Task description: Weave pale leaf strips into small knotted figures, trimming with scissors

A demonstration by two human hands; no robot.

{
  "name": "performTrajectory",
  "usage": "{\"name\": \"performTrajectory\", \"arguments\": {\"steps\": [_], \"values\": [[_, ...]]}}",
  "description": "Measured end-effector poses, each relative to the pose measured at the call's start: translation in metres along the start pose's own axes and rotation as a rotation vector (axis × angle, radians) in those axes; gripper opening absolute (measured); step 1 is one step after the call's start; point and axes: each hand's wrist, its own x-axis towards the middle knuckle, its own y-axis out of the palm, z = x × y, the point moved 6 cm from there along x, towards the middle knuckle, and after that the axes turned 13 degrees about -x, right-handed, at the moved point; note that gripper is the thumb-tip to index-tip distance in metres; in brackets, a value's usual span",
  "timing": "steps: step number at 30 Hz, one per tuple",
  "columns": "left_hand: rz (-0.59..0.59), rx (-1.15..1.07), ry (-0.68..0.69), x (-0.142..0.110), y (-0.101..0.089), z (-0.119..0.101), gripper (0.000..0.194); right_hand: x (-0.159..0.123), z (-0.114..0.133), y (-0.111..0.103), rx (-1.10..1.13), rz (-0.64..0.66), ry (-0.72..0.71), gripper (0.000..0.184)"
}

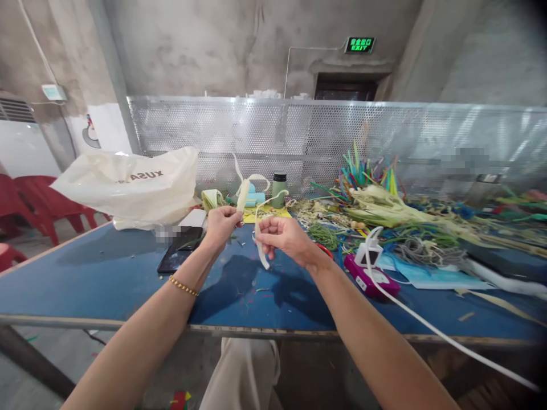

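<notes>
My left hand (223,226) is closed on the lower end of a pale yellow-green bundle of corn husk (243,196), which stands upright with thin curling strips at its top. To its right, my right hand (280,236) pinches a long pale husk strip (261,250). One end of that strip hangs below the fingers, and the other curls up and to the right. Both hands are raised above the blue table (239,290), a short gap apart. A gold bead bracelet (183,286) circles my left wrist.
A white plastic bag (128,185) and a dark tablet (177,253) lie at left. Behind my hands stands a green bottle (280,191). At right are heaped husks (380,208), colourful stems (363,171), a purple power strip (371,279) and a white cable (421,327) crossing the table edge.
</notes>
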Motion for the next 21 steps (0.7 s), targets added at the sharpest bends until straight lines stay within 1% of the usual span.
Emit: {"name": "performTrajectory", "arguments": {"steps": [3,7,10,13,16,21], "values": [[0.085,0.063,-0.005,-0.007,0.014,0.008,0.02,0.003,-0.003,-0.004,0.035,-0.102,-0.018,0.024],[0.216,0.116,-0.017,-0.018,0.034,0.018,0.022,0.008,-0.016,-0.013,0.02,-0.254,0.033,0.023],[0.33,0.177,-0.005,-0.028,0.049,0.02,0.027,0.009,-0.02,-0.023,-0.04,-0.361,0.045,0.021],[0.414,0.225,-0.017,-0.038,0.059,0.019,0.026,0.008,-0.019,-0.03,-0.106,-0.417,0.052,0.019],[0.421,0.259,0.006,-0.041,0.062,0.015,0.027,0.008,-0.019,-0.032,-0.186,-0.427,0.053,0.018],[0.376,0.306,0.098,-0.04,0.059,0.004,0.028,0.01,-0.023,-0.03,-0.284,-0.415,0.039,0.016]]}}
